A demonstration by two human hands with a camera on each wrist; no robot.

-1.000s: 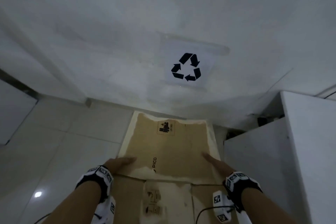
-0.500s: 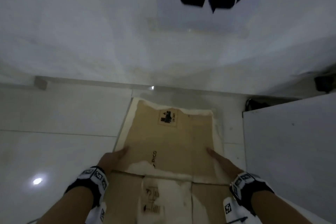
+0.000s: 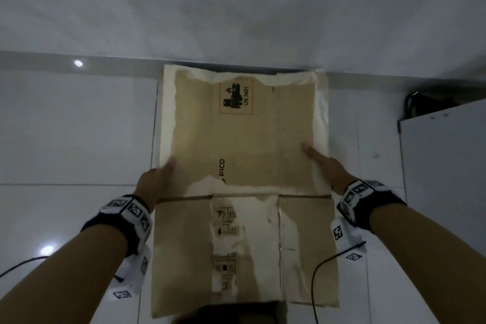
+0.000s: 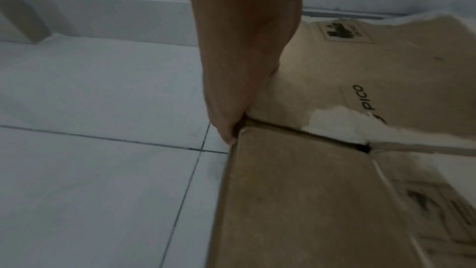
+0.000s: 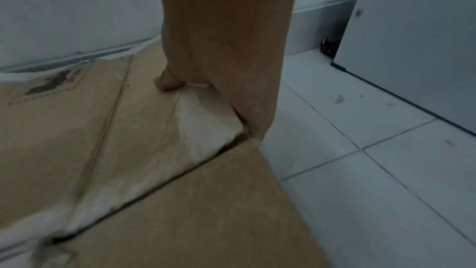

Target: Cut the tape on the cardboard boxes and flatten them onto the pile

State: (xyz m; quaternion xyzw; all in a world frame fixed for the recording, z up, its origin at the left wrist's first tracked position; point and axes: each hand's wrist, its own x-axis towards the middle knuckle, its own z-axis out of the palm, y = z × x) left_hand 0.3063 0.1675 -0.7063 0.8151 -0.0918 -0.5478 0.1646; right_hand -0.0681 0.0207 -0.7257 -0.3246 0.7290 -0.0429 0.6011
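A flattened cardboard box [image 3: 244, 139] lies on the white tiled floor [image 3: 79, 134], filling the middle of the head view, its far edge at twelve o'clock close against the base of the white wall [image 3: 236, 8]. Its brown face carries a black battery-warning label marked "UN 3481" [image 3: 236, 96] toward twelve o'clock and the word "PICO" [image 3: 221, 168] nearer the middle; pale torn patches, where the outer paper has peeled, run along its edges and down the near panel. A crease crosses the cardboard between the two hands, and a narrow dark gap shows along it in both wrist views. The left hand [image 3: 155, 181] holds the box's left edge at about nine o'clock, thumb lying on top of the board and fingers [image 4: 226, 129] going down beside the edge at the crease; whether they reach under it cannot be made out. The right hand [image 3: 323, 166] holds the right edge at about three o'clock, thumb [image 5: 167, 83] pressed on the top face and the remaining fingers wrapped down over the edge beside a peeled white strip. Both wrists wear black bands with white coded markers. A white cabinet [image 3: 444, 192] stands on the floor at three o'clock, apart from the box.
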